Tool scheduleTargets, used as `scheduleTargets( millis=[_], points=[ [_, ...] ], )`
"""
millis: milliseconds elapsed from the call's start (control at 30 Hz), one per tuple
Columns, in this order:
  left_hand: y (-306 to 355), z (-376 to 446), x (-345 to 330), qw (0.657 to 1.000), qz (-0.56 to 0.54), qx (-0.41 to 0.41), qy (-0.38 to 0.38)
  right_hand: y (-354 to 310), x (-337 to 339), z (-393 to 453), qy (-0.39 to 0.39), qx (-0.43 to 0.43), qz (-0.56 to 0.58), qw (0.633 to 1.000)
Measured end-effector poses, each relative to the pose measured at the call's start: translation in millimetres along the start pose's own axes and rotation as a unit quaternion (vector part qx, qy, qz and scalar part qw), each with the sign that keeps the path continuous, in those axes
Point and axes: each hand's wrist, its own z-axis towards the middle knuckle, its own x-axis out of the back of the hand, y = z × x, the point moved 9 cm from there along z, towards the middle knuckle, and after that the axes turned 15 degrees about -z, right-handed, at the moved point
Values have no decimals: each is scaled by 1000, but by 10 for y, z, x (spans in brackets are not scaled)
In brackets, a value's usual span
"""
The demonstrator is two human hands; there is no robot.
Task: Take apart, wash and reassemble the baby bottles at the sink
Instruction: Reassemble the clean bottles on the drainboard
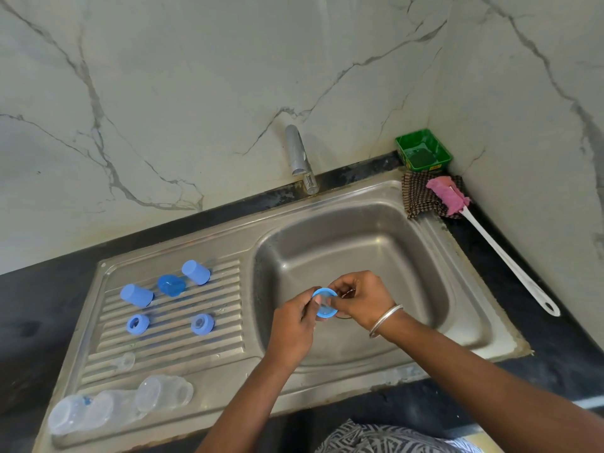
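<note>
Both hands, left hand (295, 322) and right hand (361, 299), pinch a blue collar ring (324, 304) over the sink (408, 256). Caps (196, 272), rings and clear bottles (114, 407) lie apart on the drainboard at left. Dismantling looks nearly done; washing and reassembly apparently remain.

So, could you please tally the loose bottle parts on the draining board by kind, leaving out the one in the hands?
Blue caps: 2
Blue dome cover: 1
Blue collar rings: 2
Clear teat: 1
Clear bottles: 2, possibly more; they overlap
Total: 8
</note>
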Motion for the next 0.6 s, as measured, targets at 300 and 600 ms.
scheduleTargets(
  millis=[300, 600],
  points=[
    [-143, -79, -104, 921, -331, 204, 35, -125, -14, -74, -27, 54, 99, 993],
    [-18, -98, -175, 841, -476, 257, 13, -150, 59, -95, 55, 112, 92, 988]
  ],
)
